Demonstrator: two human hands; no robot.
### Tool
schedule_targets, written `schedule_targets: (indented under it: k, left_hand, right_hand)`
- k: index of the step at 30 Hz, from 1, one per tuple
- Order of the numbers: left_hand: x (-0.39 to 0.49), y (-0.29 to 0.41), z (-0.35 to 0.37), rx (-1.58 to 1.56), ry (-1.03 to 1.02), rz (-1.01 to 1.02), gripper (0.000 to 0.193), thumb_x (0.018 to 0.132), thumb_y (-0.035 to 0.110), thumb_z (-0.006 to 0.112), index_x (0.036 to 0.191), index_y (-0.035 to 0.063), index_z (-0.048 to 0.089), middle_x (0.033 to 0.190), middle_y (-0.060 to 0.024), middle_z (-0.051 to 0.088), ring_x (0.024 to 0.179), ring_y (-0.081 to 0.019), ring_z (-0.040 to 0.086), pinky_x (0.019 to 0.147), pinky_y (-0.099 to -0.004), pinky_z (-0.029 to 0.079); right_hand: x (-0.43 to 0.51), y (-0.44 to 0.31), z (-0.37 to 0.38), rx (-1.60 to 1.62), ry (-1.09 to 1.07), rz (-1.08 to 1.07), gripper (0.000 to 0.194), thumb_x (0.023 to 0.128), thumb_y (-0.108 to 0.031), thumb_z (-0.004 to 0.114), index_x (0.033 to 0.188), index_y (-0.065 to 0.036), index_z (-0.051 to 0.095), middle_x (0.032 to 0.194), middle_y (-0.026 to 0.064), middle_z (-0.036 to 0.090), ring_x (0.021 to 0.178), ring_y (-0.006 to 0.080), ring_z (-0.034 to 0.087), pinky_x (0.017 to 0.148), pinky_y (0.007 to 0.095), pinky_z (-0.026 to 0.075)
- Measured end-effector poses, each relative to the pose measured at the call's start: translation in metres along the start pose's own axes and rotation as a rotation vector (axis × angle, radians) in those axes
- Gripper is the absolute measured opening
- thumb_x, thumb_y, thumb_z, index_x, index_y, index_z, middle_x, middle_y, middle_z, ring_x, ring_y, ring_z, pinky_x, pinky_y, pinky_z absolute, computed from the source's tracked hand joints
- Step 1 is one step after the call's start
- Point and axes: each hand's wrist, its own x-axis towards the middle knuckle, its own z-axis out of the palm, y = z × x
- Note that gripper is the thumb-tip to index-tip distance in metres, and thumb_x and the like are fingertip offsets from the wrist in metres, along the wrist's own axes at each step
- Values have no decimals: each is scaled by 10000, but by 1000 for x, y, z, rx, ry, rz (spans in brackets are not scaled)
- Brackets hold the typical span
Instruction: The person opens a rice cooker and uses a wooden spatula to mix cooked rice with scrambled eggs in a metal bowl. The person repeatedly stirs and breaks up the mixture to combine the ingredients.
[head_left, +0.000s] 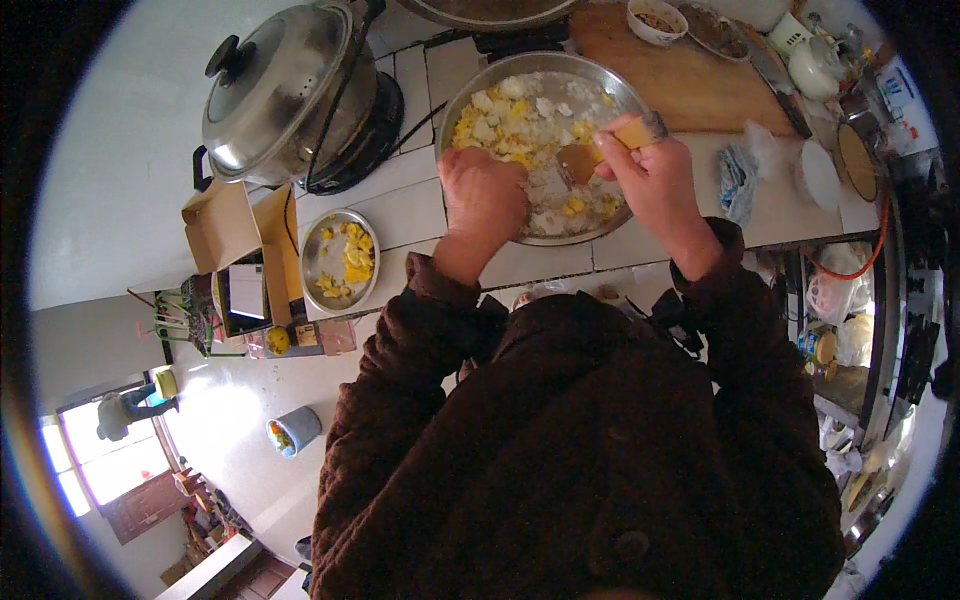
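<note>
A wide round metal pan (555, 61) stands on the tiled counter in front of me, holding white rice (517, 88) mixed with yellow pieces (574, 205). In my right hand (656, 169) is a wooden spatula (577, 163); its brown blade points down into the rice and its light handle sticks out above my fingers. My left hand (484, 191) is curled over the pan's near left rim, slightly blurred. Its fingertips are hidden, so I cannot tell whether it grips the rim. A smaller metal dish (304, 259) with more yellow pieces (358, 255) sits to the left.
At the left, a lidded steel pot (292, 97) stands on a black hotplate (375, 150), beside an open cardboard box (221, 225). A cutting board (690, 90), a knife (772, 82), a bowl (657, 22) and a cloth (739, 184) lie to the right. Another person (124, 412) bends down far off.
</note>
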Motion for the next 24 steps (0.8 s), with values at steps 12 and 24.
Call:
schedule_targets:
  k: [12,24]
  left_hand:
    - [-15,-52,-32,-77,55,-251,109,746,208,647,780,198,750,808,-14,691,944,-268,569,879,-457,351]
    - [-9,-11,-23,98,-164,-138,146,722,228,667,755,106,741,861,-58,665,976,-294,523,875,-459,347]
  right_hand:
    - [-12,-9,28,104,-42,-57,101,898,-152,673,921,-58,645,723,132,650,612,269,658,551,363,494]
    - [-10,-21,28,232,-63,3,137,967,-135,614,1022,-14,645,813,37,673,712,105,684,649,237,548]
